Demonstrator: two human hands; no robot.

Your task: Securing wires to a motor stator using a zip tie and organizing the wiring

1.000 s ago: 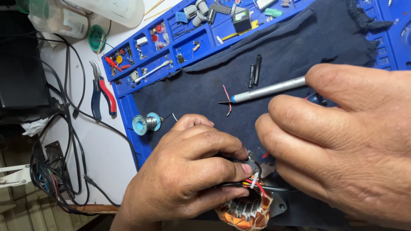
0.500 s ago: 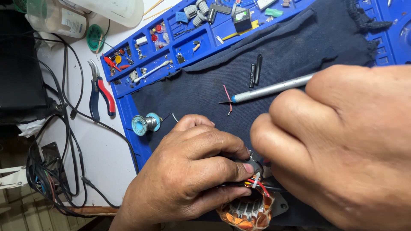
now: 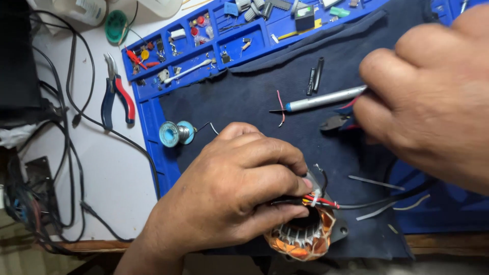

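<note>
My left hand (image 3: pixel 229 198) grips the stator (image 3: pixel 305 237) and its wires (image 3: pixel 318 201), bottom centre. My right hand (image 3: pixel 428 97), upper right, closes on black cutters (image 3: pixel 333 122), beside the pen (image 3: pixel 323 99).

Bright, even overhead light; soft shadows, near edge blurred.

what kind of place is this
Most likely an electronics or motor repair bench: a blue parts tray of small components, a solder spool, pliers, and a copper-wound motor stator under the left hand.

Bare dark cloth (image 3: pixel 244 97) between solder spool (image 3: pixel 175 134) and screwdriver (image 3: pixel 323 99).
</note>
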